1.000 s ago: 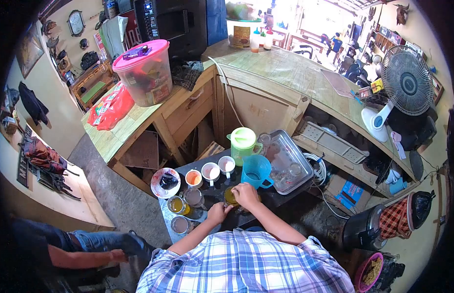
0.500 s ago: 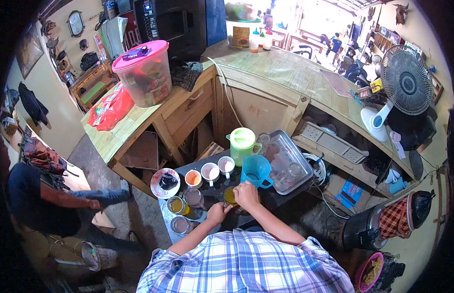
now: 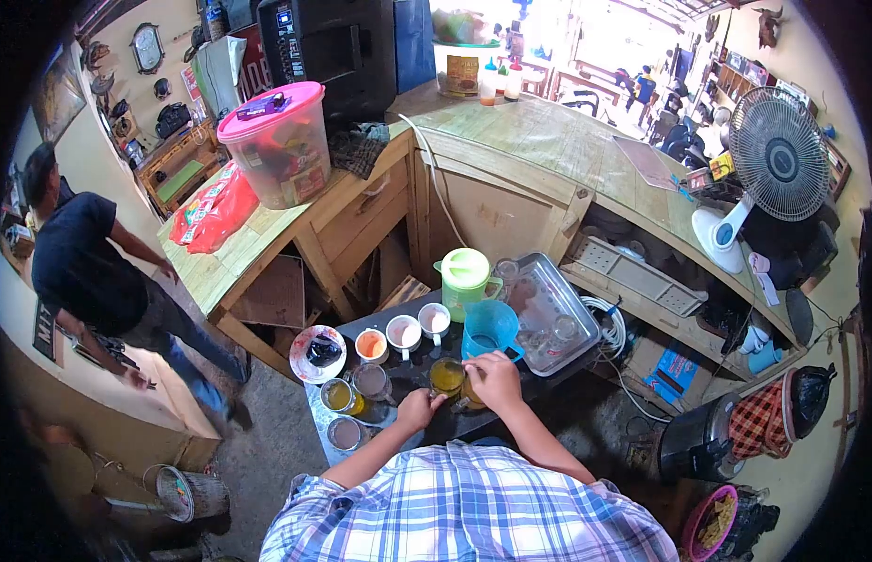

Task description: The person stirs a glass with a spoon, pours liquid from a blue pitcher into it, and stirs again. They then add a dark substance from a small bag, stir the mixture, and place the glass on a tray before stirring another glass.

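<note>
My left hand [image 3: 420,409] is closed at the near side of a glass of yellow-green liquid [image 3: 446,376], fingers at its handle. My right hand [image 3: 493,378] has its fingers together over another yellowish glass [image 3: 470,397], just right of the first; what it pinches is too small to tell. Behind it stands a blue jug [image 3: 490,328], with a green lidded pitcher [image 3: 466,281] beyond. To the left are white cups [image 3: 403,331] with pale contents, one cup with orange contents [image 3: 371,345], a glass of yellow liquid [image 3: 340,395] and glasses of greyish liquid [image 3: 371,380].
A metal tray [image 3: 546,309] with glasses lies at the right of the dark low table. A plate [image 3: 318,354] with something dark is at its left. Wooden counters [image 3: 529,140] stand behind, with a fan [image 3: 781,155] at right. A person in dark clothes [image 3: 98,272] stands at far left.
My right hand has moved slightly right, uncovering more of the yellow-green glass. The other person has gone from bent low to upright at the left.
</note>
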`<action>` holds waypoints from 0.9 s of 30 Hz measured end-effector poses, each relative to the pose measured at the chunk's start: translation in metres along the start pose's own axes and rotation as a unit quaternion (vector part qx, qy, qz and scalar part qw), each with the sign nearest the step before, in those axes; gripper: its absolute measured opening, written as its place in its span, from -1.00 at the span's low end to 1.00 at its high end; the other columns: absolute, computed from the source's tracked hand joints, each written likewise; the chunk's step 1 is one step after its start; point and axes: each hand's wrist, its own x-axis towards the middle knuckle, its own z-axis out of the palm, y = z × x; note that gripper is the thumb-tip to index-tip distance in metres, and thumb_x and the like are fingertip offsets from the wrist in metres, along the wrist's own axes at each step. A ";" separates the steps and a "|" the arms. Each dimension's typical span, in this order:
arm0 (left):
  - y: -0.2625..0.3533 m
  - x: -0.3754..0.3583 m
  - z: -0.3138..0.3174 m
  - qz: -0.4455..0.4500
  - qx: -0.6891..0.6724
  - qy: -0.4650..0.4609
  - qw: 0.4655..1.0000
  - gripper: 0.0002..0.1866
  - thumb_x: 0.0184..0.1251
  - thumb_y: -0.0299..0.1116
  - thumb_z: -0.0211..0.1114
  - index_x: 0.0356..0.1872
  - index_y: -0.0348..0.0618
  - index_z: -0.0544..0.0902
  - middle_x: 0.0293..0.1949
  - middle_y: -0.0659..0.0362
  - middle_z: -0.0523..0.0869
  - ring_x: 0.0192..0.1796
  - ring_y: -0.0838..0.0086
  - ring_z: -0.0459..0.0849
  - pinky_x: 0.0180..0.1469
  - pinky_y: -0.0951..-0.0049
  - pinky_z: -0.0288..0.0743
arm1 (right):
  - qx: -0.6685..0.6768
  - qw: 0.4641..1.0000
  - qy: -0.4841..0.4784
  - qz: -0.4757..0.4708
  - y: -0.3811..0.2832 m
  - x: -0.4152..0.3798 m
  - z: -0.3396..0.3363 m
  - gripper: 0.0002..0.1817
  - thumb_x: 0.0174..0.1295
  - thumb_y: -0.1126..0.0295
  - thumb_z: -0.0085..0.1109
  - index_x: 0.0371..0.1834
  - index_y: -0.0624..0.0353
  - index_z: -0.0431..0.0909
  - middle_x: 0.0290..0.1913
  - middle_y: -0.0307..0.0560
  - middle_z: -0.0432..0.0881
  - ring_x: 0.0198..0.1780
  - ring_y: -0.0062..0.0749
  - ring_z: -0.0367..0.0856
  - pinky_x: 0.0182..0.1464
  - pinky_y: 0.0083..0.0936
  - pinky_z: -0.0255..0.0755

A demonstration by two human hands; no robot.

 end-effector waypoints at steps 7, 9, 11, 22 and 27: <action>0.012 0.009 0.002 0.014 0.002 0.040 0.999 -0.48 0.26 0.10 0.27 -0.49 -0.27 0.64 -0.41 -0.14 0.70 -0.28 -0.03 0.70 -0.25 0.03 0.53 | 0.037 0.997 0.064 -0.034 0.012 -0.033 -0.008 -0.91 0.13 0.43 0.27 -0.35 0.14 0.75 -0.31 -0.09 0.74 -0.24 -0.20 0.63 -0.11 -0.34 0.51; 0.016 0.014 0.003 0.021 -0.012 0.052 0.998 -0.48 0.27 0.10 0.27 -0.50 -0.27 0.63 -0.43 -0.14 0.70 -0.29 -0.05 0.70 -0.26 0.03 0.53 | 0.049 0.995 0.086 -0.028 0.011 -0.041 -0.005 -0.91 0.14 0.44 0.27 -0.35 0.14 0.74 -0.30 -0.09 0.74 -0.24 -0.20 0.63 -0.12 -0.34 0.51; 0.019 0.019 0.006 0.025 -0.027 0.065 0.997 -0.48 0.27 0.09 0.27 -0.51 -0.28 0.63 -0.45 -0.14 0.69 -0.31 -0.06 0.69 -0.26 0.03 0.53 | 0.090 0.985 0.142 0.026 0.009 -0.047 -0.003 -0.92 0.09 0.51 0.31 -0.34 0.17 0.73 -0.30 -0.07 0.74 -0.27 -0.19 0.64 -0.16 -0.36 0.49; 0.028 -0.044 -0.022 -0.004 -0.189 0.052 0.981 -0.52 0.04 -0.17 0.49 -0.14 -0.24 0.49 -0.10 -0.12 0.51 -0.03 0.13 0.56 0.01 0.21 0.47 | 0.346 0.894 0.199 0.202 0.031 -0.067 -0.003 -0.80 0.34 0.38 0.21 -0.12 0.28 0.70 -0.32 -0.28 0.69 -0.36 -0.73 0.53 -0.32 -0.70 0.36; -0.005 -0.073 -0.030 -0.089 -0.140 0.082 0.983 -0.51 -0.03 -0.20 0.53 -0.09 -0.12 0.53 -0.09 -0.06 0.47 0.03 0.21 0.50 0.09 0.27 0.45 | 0.432 0.840 0.143 0.295 0.029 -0.078 -0.021 -0.81 0.35 0.43 0.18 -0.09 0.30 0.67 -0.45 -0.36 0.52 -0.51 -0.79 0.27 -0.48 -0.76 0.13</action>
